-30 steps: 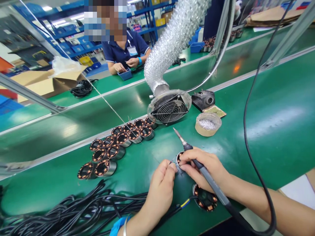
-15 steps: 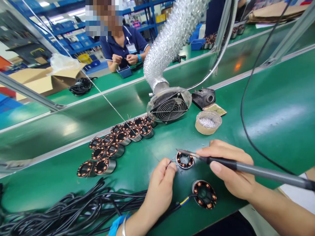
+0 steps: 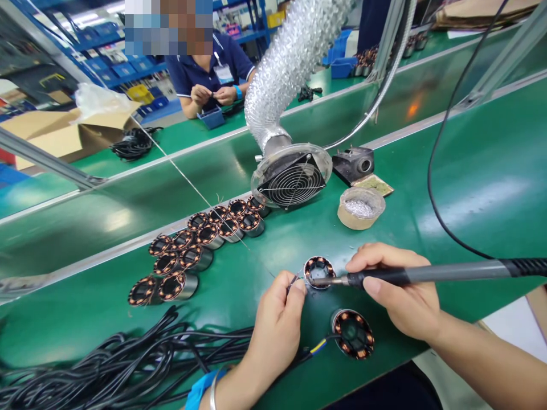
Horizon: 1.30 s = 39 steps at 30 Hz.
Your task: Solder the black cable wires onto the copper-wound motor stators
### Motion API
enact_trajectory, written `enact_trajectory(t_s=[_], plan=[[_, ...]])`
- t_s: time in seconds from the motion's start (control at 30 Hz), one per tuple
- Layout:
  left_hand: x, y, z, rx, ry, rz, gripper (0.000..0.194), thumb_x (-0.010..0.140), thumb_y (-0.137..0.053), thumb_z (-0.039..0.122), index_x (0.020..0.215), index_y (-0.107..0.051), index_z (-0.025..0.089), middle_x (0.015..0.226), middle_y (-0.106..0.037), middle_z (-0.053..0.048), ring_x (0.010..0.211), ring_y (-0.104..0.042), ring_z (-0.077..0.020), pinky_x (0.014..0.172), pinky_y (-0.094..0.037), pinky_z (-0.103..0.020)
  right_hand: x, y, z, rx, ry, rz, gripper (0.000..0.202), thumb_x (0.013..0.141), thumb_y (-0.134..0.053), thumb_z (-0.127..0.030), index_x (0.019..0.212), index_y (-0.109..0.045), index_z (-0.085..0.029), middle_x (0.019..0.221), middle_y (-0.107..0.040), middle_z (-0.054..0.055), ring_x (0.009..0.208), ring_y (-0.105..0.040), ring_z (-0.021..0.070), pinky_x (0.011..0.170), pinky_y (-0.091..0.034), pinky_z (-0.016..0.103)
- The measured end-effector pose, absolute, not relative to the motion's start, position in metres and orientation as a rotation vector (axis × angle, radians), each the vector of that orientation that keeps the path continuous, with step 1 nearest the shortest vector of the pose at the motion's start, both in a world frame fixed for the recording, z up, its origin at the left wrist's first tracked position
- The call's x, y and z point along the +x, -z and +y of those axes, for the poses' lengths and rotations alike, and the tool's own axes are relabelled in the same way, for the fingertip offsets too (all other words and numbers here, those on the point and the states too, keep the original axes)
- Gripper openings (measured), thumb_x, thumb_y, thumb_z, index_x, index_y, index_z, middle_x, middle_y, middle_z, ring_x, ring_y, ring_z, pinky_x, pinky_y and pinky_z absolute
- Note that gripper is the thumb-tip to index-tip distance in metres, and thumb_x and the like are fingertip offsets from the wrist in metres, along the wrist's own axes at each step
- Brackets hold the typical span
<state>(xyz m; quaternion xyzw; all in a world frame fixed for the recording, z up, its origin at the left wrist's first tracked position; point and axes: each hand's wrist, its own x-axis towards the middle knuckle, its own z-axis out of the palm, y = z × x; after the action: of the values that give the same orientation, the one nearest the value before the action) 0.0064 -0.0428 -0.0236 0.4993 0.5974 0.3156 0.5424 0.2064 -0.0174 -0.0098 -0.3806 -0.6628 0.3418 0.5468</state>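
My right hand (image 3: 395, 290) is closed round the dark grip of a soldering iron (image 3: 457, 271). Its metal tip lies over the left inner part of a small copper-wound stator ring (image 3: 319, 265) on the green bench. Thin wires are pinched between the thumb and forefinger of my left hand (image 3: 280, 319), just left of that ring. Nearer the bench's front edge lies a second stator (image 3: 354, 334), with a black cable joined to its left side.
Several stators (image 3: 195, 257) stand at the left centre. Black cables (image 3: 128, 364) cover the front left. A fume fan (image 3: 293, 181) hangs beyond my hands, beside a round tub (image 3: 361, 208) and an iron stand (image 3: 354, 164). A person (image 3: 209, 74) sits across the bench.
The iron's tip has moved down from the ring's top edge to its inner left part, and its handle now lies more level. My left hand keeps its pinch. The view has shifted slightly.
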Motion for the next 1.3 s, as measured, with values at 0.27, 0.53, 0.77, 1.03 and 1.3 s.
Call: enact_trajectory(t_s=[0.27,0.53,0.77,1.03,1.3], plan=[[0.006,0.022,-0.044,1.271,-0.738,1.442,0.032,0.097,-0.042,0.043,0.074,-0.042,0.021,0.061,-0.032,0.007,0.055,-0.026,-0.0111,0.052,-0.024,-0.024,0.2,0.001,-0.023,-0.792,-0.716,-1.677,0.015,0.081,-0.052,-0.019,0.088,-0.065,-0.02,0.061,-0.059,0.001,0.049,-0.049,0.014,0.048,-0.038,0.029],[0.006,0.021,-0.044,1.299,-0.728,1.441,0.033,0.098,-0.041,0.044,0.074,-0.043,0.021,0.061,-0.033,0.007,0.057,-0.028,-0.0115,0.054,-0.025,-0.025,0.196,-0.003,-0.027,-0.68,-0.56,-1.813,0.02,0.078,-0.05,-0.015,0.092,-0.063,-0.021,0.055,-0.054,0.0,0.043,-0.041,0.0145,0.046,-0.031,0.031],[0.005,0.021,-0.044,1.302,-0.74,1.442,0.033,0.097,-0.042,0.044,0.073,-0.043,0.02,0.061,-0.033,0.007,0.057,-0.029,-0.0114,0.054,-0.025,-0.025,0.2,-0.002,-0.028,-0.692,-0.571,-1.75,0.024,0.074,-0.051,-0.014,0.093,-0.065,-0.019,0.056,-0.054,0.0,0.045,-0.042,0.0135,0.047,-0.033,0.029],[0.005,0.022,-0.044,1.29,-0.745,1.453,0.033,0.096,-0.042,0.043,0.072,-0.043,0.021,0.061,-0.034,0.007,0.057,-0.03,-0.0115,0.054,-0.026,-0.024,0.198,0.001,-0.027,-0.667,-0.572,-1.708,0.024,0.071,-0.052,-0.013,0.09,-0.065,-0.016,0.057,-0.057,0.001,0.045,-0.042,0.0122,0.048,-0.031,0.029],[0.005,0.021,-0.045,1.297,-0.725,1.471,0.035,0.096,-0.042,0.046,0.072,-0.042,0.021,0.059,-0.032,0.007,0.056,-0.029,-0.0115,0.052,-0.026,-0.024,0.194,0.001,-0.027,-0.649,-0.569,-1.724,0.022,0.071,-0.051,-0.012,0.087,-0.065,-0.016,0.054,-0.054,0.001,0.044,-0.039,0.0119,0.048,-0.03,0.028]])
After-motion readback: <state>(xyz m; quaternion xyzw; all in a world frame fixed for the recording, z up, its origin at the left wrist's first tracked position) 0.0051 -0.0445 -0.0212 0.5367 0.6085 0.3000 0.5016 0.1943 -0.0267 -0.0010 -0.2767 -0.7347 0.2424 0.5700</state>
